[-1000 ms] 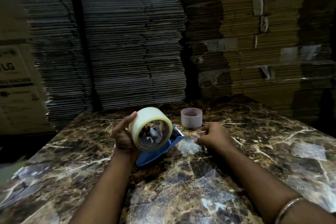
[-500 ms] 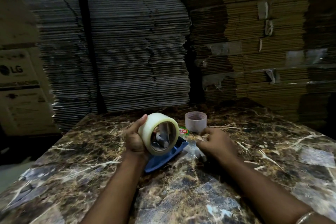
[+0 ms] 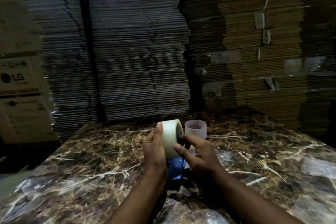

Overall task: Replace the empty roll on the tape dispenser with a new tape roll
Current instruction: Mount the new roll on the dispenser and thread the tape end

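While my left hand [image 3: 154,148] grips the new tape roll [image 3: 170,137] round its outer face, it sits on the blue dispenser [image 3: 174,166], held just above the marble table [image 3: 91,160]. Right hand [image 3: 196,152] pinches the roll's near edge w/ thumb and fingers. Empty core [image 3: 195,128] stands behind. Step: seating roll, prob. Next: find tape end, thread thru; needs steady hold.

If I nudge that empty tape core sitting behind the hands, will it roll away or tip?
The empty core stands on its flat end on the marble table, so it probably slides rather than rolls. It looks thin-walled and hollow, so likely very light and easy to knock over. Once on its side, it would likely roll.
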The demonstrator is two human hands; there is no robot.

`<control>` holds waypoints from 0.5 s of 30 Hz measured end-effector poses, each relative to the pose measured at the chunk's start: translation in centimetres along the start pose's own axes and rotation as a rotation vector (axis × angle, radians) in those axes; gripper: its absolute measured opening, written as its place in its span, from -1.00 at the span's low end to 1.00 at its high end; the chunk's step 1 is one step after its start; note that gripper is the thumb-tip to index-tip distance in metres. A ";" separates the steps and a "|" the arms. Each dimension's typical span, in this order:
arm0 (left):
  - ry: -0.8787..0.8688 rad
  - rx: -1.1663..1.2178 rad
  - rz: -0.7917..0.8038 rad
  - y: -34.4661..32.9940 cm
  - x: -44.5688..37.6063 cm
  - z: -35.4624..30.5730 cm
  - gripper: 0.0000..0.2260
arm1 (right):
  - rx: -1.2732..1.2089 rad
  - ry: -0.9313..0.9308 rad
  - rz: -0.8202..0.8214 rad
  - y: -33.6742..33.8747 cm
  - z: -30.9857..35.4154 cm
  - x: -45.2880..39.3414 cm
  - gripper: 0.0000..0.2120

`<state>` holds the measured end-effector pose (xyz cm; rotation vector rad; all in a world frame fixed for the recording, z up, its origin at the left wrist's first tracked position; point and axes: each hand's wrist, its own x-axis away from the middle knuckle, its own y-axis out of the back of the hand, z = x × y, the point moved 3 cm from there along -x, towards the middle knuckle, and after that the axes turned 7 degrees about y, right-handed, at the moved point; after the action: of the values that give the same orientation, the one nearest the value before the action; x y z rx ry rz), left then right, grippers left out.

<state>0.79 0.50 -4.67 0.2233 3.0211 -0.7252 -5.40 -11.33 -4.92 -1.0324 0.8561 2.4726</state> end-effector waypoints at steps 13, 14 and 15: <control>0.026 -0.182 0.227 -0.2 -0.6 -0.8 -0.78 | -0.157 -0.100 -0.032 0.3 -1.7 -0.1 -0.57; 0.021 -0.216 0.258 0.0 -0.8 -1.2 -0.79 | -0.162 -0.106 -0.032 0.3 -1.7 0.0 -0.57; 0.027 -0.246 0.286 0.3 -1.0 -1.4 -0.79 | -0.160 -0.110 -0.033 0.4 -1.7 0.0 -0.57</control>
<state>1.80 1.28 -3.51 0.6422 2.9719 -0.3280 -4.66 -12.71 -5.68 -0.9425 0.6111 2.5765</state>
